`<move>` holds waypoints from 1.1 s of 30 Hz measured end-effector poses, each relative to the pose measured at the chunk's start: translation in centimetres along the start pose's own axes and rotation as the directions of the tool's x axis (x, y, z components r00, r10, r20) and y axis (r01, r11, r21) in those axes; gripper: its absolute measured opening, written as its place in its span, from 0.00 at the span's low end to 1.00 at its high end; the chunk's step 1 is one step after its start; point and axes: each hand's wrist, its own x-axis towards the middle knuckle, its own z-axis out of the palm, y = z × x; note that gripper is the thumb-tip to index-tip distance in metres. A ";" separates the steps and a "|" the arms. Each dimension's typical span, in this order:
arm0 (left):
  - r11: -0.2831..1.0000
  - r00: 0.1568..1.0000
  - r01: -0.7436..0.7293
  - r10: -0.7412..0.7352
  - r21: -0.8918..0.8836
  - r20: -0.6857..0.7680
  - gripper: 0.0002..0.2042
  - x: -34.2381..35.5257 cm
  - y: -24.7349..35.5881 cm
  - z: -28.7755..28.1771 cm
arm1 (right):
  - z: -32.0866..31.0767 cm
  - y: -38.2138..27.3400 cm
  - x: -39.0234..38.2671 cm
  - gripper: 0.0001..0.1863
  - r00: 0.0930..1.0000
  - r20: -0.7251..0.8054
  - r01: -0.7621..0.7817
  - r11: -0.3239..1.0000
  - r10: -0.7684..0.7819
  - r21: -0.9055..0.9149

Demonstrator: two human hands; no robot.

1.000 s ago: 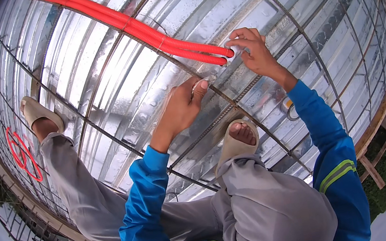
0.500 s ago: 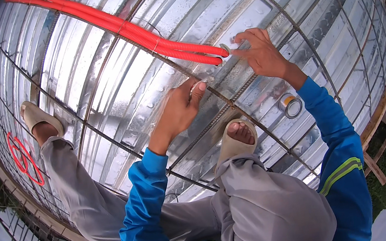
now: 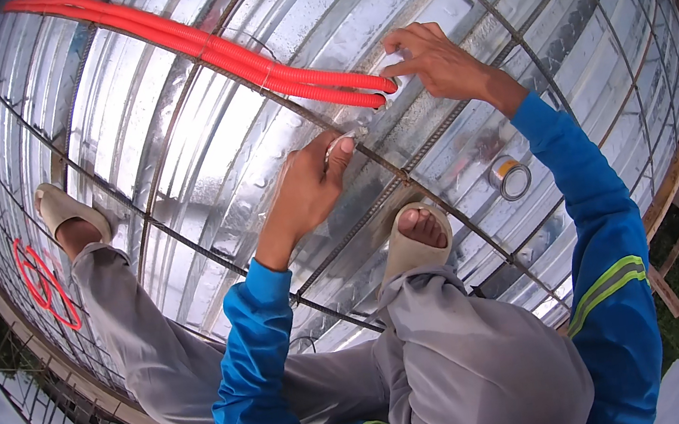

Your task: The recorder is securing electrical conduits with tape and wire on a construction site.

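Two red corrugated conduits (image 3: pixel 250 66) run side by side from the upper left, their open ends near my right hand. My right hand (image 3: pixel 449 65) is closed in a pinch at the upper conduit's end, with a small whitish piece (image 3: pixel 393 58) at its fingertips; its kind is unclear. Below the conduit ends, my left hand (image 3: pixel 311 183) is closed, thumb against the fingers, on a small white scrap (image 3: pixel 338 140). A clear film seems to show beside that hand, too faint to be sure. An opened round tin (image 3: pixel 512 179) sits right of my foot.
Ribbed metal decking (image 3: pixel 199 136) lies under a grid of steel rebar (image 3: pixel 390 172). My sandalled feet (image 3: pixel 422 231) rest on it. A loop of red line (image 3: pixel 46 283) lies far left. Wooden boards (image 3: pixel 675 191) edge the deck at right, with a drop beyond.
My right hand has moved up and slightly left over the upper conduit's end. My left hand has shifted slightly left and stays closed. The conduit ends have moved slightly left.
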 end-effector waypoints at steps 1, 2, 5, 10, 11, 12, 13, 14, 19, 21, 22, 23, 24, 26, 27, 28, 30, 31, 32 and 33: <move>1.000 1.000 0.002 -0.002 -0.001 0.002 0.20 0.0 -0.1 0.1 | 0.6 -0.1 -0.6 0.25 0.999 -0.049 -0.009 1.000 0.008 -0.030; 1.000 1.000 -0.001 0.001 -0.001 0.000 0.20 0.0 -0.2 0.1 | 1.1 -0.3 -1.1 0.24 0.995 -0.098 -0.020 0.998 0.014 -0.059; 1.000 1.000 0.003 -0.003 0.000 0.000 0.20 0.1 -0.1 0.1 | 2.0 -2.3 -2.5 0.26 0.985 -0.148 -0.108 0.990 0.094 -0.092; 0.998 0.999 0.014 -0.016 0.059 0.032 0.25 0.3 -0.6 -0.1 | 4.1 -7.2 -3.3 0.28 0.938 -0.238 -0.304 0.927 0.251 -0.218; 0.998 0.998 0.032 -0.035 0.054 0.047 0.25 0.3 -0.4 -0.2 | 4.5 -8.0 -3.2 0.28 0.921 -0.248 -0.367 0.885 0.302 -0.286; 0.998 0.997 0.049 -0.052 0.049 0.060 0.25 0.4 -0.3 -0.2 | 5.0 -8.7 -3.1 0.28 0.919 -0.248 -0.370 0.884 0.305 -0.284; 0.998 0.997 0.048 -0.052 0.050 0.064 0.25 0.4 -0.4 0.0 | 5.5 -9.3 -3.0 0.27 0.897 -0.260 -0.428 0.851 0.357 -0.306; 0.999 0.999 0.025 -0.026 0.025 0.048 0.22 0.5 -0.4 0.2 | 5.8 -9.8 -2.9 0.27 0.871 -0.274 -0.483 0.812 0.408 -0.327; 0.985 0.992 0.119 -0.114 -0.124 0.051 0.19 0.5 -1.4 1.1 | 6.0 -11.8 -1.4 0.26 0.817 -0.293 -0.572 0.762 0.497 -0.303; 0.943 0.975 0.220 -0.223 -0.251 0.020 0.19 0.5 -2.4 1.8 | 5.4 -12.3 -1.4 0.26 0.805 -0.300 -0.585 0.768 0.512 -0.260; 0.942 0.974 0.223 -0.226 -0.251 0.014 0.19 0.5 -2.3 1.9 | 4.6 -12.5 -1.8 0.25 0.794 -0.304 -0.573 0.814 0.526 -0.089; 0.927 0.978 0.208 -0.196 -0.313 0.071 0.20 0.5 -2.2 2.0 | 4.0 -12.5 -2.1 0.25 0.785 -0.302 -0.542 0.836 0.541 0.086; 0.906 0.979 0.195 -0.158 -0.376 0.127 0.20 0.8 -1.9 2.3 | 3.8 -12.0 -2.7 0.25 0.788 -0.301 -0.538 0.839 0.537 0.085; 0.867 0.975 0.210 -0.149 -0.452 0.167 0.20 0.9 -2.7 2.9 | 3.3 -11.3 -3.5 0.25 0.748 -0.290 -0.469 0.785 0.597 0.405; 0.820 0.967 0.227 -0.125 -0.525 0.222 0.20 1.0 -2.9 3.2 | 3.0 -11.1 -3.8 0.25 0.752 -0.289 -0.464 0.787 0.593 0.407; 0.808 0.952 0.278 -0.160 -0.520 0.260 0.18 1.0 -3.2 3.3 | 2.5 -10.9 -4.0 0.25 0.773 -0.239 -0.377 0.729 0.587 0.571; 0.809 0.955 0.268 -0.150 -0.524 0.257 0.17 1.1 -3.4 3.5 | 2.2 -10.4 -4.2 0.25 0.805 -0.167 -0.277 0.609 0.569 0.743; 0.810 0.956 0.256 -0.134 -0.527 0.259 0.17 1.1 -3.3 3.6 | 2.3 -10.3 -4.3 0.25 0.806 -0.165 -0.277 0.609 0.569 0.744; 0.810 0.956 0.258 -0.135 -0.528 0.259 0.17 1.1 -3.2 3.6 | 2.5 -10.1 -4.4 0.24 0.801 -0.077 -0.294 0.502 0.593 0.814; 0.839 0.965 0.231 -0.130 -0.493 0.230 0.16 1.0 -3.0 3.6 | 2.7 -10.1 -4.4 0.24 0.796 0.015 -0.311 0.387 0.605 0.868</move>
